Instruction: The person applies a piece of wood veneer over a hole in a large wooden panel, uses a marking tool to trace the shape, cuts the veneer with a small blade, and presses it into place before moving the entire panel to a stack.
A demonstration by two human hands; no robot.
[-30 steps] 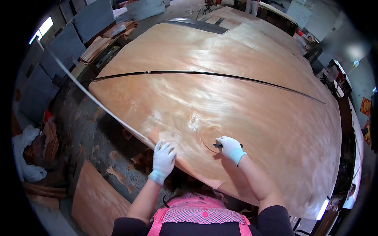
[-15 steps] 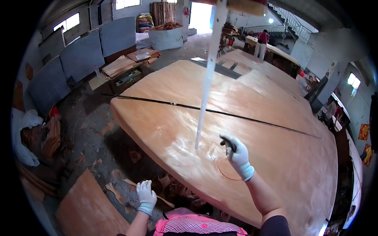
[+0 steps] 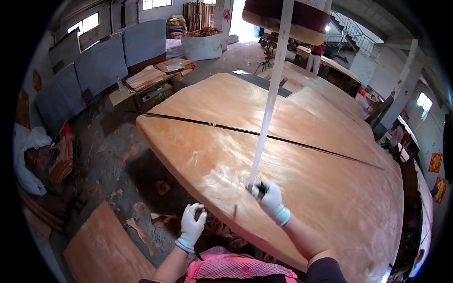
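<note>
My gloved right hand point(image 3: 271, 203) is closed on a small dark tool point(image 3: 262, 188), apparently a cutter, low over a large pale reddish wood veneer sheet point(image 3: 321, 207) on a wide worktable. Just at that hand is the lower end of a long white pole point(image 3: 269, 113); whether they touch I cannot tell. A maroon and beige padded piece point(image 3: 283, 21) shows at the pole's top. My gloved left hand point(image 3: 192, 226) has curled fingers at the table's near left edge; what they hold, if anything, is hidden. A long black strip point(image 3: 184, 119) crosses the veneer.
A loose sheet point(image 3: 104, 240) and scraps point(image 3: 139, 231) lie at lower left. Stacked veneer point(image 3: 146, 78), grey panels point(image 3: 96, 63) and a white bulk sack point(image 3: 200, 47) stand behind. A person point(image 3: 314, 61) works at a far bench; a pillar point(image 3: 396, 108) stands at right.
The view has tilted up to show more of the room. The pole has swung from the left to upright. My right hand rose, then came down at its foot; my left hand's fingers have curled.
</note>
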